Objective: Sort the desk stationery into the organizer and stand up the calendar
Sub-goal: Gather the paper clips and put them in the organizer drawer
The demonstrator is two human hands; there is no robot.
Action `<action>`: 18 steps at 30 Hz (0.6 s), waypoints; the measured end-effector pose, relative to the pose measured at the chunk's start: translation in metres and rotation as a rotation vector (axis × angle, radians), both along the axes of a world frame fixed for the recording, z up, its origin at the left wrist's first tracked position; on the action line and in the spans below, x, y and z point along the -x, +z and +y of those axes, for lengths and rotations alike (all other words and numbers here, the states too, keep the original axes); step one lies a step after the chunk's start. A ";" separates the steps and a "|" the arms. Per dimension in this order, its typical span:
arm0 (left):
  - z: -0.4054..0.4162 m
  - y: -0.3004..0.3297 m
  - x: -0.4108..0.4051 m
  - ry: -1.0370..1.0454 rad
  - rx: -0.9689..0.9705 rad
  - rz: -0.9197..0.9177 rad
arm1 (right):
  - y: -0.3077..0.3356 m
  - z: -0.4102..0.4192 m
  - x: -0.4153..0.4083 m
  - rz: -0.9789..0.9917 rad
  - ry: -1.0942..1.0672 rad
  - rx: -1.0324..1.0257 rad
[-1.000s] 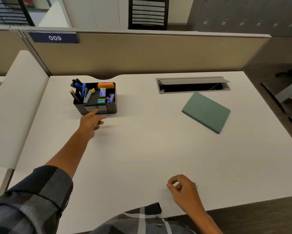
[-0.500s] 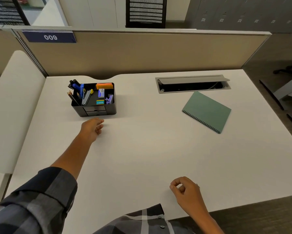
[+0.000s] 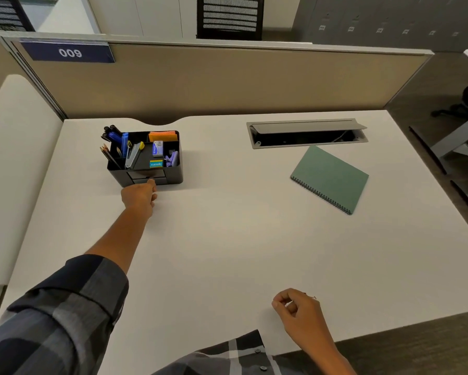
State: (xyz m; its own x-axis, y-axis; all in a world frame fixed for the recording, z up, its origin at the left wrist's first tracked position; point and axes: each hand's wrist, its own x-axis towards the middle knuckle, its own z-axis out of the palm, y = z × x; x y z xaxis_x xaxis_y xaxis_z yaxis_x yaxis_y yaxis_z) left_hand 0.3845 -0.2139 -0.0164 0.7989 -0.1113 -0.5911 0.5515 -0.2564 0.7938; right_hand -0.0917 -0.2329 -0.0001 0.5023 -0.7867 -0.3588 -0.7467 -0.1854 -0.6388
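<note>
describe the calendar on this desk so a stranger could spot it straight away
On the white desk, look right, just in front of the open grey cable hatch. The calendar lies flat and skewed there: a plain green cover with dark spiral binding along its near edge, alone on that side.

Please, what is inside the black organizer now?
The black organizer holds pencils, blue pens, a stapler, orange notes, a small box and a purple item. Its front drawers are shut, their contents hidden.
</note>
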 end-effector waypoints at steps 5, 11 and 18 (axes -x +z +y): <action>0.001 -0.004 -0.006 0.017 -0.014 0.037 | 0.002 -0.002 -0.002 0.000 -0.014 -0.010; 0.003 -0.002 -0.010 0.026 0.037 0.080 | 0.004 -0.004 -0.008 -0.012 -0.013 -0.029; 0.001 -0.002 -0.011 -0.005 0.042 0.115 | 0.007 -0.007 -0.010 -0.048 -0.014 -0.038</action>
State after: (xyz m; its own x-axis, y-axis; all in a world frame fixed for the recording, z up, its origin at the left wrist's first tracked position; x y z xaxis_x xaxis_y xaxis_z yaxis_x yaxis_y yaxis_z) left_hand 0.3954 -0.2129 -0.0189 0.7258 -0.1416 -0.6732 0.6381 -0.2269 0.7358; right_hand -0.0816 -0.2403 0.0065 0.5088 -0.7799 -0.3644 -0.7175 -0.1503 -0.6801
